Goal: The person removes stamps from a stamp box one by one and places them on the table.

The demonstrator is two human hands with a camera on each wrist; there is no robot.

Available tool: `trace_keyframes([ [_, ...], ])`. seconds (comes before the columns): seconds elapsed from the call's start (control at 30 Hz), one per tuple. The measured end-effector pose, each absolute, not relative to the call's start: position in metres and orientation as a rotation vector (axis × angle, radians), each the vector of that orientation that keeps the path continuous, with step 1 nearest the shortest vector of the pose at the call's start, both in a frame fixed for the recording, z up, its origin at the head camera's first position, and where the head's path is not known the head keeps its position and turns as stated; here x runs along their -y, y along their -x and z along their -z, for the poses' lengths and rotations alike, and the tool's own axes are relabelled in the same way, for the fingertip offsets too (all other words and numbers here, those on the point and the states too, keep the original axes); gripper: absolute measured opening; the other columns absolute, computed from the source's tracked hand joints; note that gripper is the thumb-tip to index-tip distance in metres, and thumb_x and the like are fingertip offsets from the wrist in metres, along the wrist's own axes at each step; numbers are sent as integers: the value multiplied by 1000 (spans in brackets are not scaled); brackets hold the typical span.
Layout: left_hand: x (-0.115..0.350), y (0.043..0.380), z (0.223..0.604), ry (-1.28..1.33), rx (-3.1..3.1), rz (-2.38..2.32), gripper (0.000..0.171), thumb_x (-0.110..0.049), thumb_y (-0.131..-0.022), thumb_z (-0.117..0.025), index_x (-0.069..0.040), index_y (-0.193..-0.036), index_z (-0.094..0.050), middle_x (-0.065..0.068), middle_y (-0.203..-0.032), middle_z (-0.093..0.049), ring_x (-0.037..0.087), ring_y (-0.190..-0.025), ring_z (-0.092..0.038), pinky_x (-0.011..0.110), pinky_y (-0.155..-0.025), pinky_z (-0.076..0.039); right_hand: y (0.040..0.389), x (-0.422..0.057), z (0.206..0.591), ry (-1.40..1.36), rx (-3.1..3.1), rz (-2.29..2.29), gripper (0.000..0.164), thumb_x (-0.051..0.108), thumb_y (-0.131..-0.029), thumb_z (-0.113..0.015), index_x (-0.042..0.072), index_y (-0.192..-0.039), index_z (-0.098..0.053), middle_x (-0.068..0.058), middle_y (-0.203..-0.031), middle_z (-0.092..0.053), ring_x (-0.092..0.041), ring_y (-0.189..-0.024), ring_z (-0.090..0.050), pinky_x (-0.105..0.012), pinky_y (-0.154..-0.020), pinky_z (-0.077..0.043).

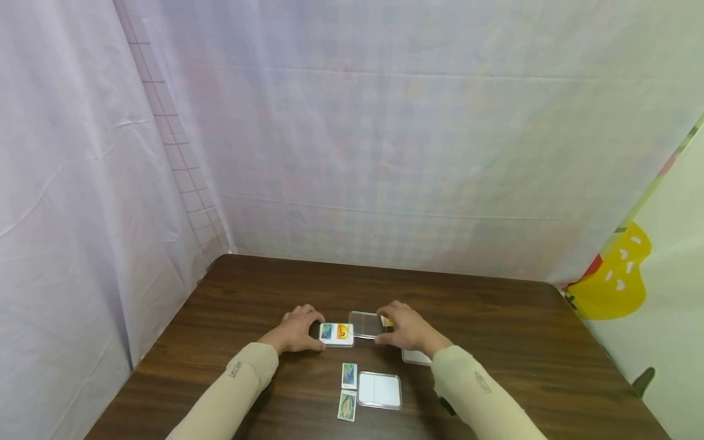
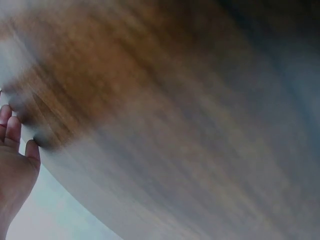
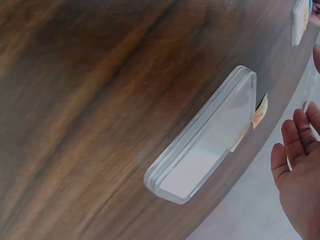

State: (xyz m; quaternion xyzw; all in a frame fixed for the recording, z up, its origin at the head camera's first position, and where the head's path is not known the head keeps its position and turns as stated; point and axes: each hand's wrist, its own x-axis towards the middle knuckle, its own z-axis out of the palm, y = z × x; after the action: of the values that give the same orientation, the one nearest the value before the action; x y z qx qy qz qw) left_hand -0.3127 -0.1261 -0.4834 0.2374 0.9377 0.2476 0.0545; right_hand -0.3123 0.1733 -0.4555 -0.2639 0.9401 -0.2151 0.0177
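Observation:
My left hand [image 1: 297, 330] lies round the left end of a clear plastic case [image 1: 337, 344], thumb and forefinger at its edges. Two small picture cards, one blue-green and one orange-yellow, show on its white insert. Just right of it, my right hand [image 1: 407, 330] pinches a clear plastic cover [image 1: 363, 324] by its right end. The cover's left edge meets or overlaps the case; I cannot tell which. In the right wrist view the right hand [image 3: 300, 170] is at the edge, its thumb and forefinger on the clear plastic. The left wrist view catches only part of the left hand [image 2: 15, 160].
Nearer me on the dark wood table [image 1: 264, 287] lies another clear case with a white insert [image 1: 379, 390]. Two picture cards [image 1: 349, 376] are left of it. A further case [image 1: 416, 357] is partly under the right forearm, and an orange-yellow card [image 1: 387, 321] shows behind the right fingers.

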Motion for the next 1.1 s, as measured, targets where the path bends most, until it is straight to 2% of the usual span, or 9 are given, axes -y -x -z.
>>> trace_keyframes([
  [0.43,126,312,483,-731,-2836,-747,49,-33,-79,-82,-12,-118,-62,5,-118,-51,29,-115,-45,54,-101,-32,302,-189,464,859,-2972,580,61,34,-77,-84,-3,-120,-63,-15,-112,-61,-35,-105,-57,-56,-90,-44],
  [0.8,126,312,481,-725,-2825,-737,48,-33,-80,-82,-12,-118,-62,5,-119,-51,30,-116,-45,54,-100,-32,297,-194,473,781,-2981,552,58,35,-76,-84,2,-119,-65,-11,-113,-60,-32,-107,-56,-55,-93,-42],
  [1.1,126,314,484,-715,-2828,-722,49,-35,-79,-82,-12,-118,-62,4,-117,-51,28,-114,-45,53,-100,-32,297,-192,476,817,-2985,509,56,35,-76,-84,3,-119,-66,-11,-112,-61,-30,-105,-56,-51,-88,-43],
])
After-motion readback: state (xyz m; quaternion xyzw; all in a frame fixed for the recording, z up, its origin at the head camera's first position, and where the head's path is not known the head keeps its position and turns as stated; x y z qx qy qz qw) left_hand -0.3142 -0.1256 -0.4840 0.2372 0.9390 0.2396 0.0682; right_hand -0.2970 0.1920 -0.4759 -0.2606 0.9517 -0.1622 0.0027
